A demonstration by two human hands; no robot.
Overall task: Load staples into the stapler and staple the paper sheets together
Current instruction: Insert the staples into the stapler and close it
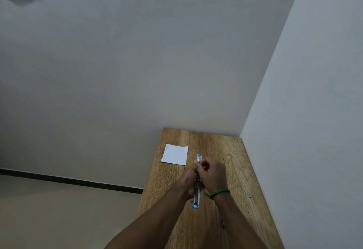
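A blue and silver stapler (197, 195) is swung fully open into one long line above the wooden table (231, 160). My left hand (188, 182) grips it from the left side around its middle. My right hand (213, 176), with a green band at the wrist, is curled over the stapler's far half, fingertips pinching at its metal channel. Whether a staple strip is between those fingers is hidden. A small stack of white paper sheets (174, 154) lies flat on the table to the far left of the hands.
A small grey strip, perhaps staples (249, 194), lies near the table's right edge by the wall. The table stands in a corner, with walls behind and to the right. Its left edge drops to the floor.
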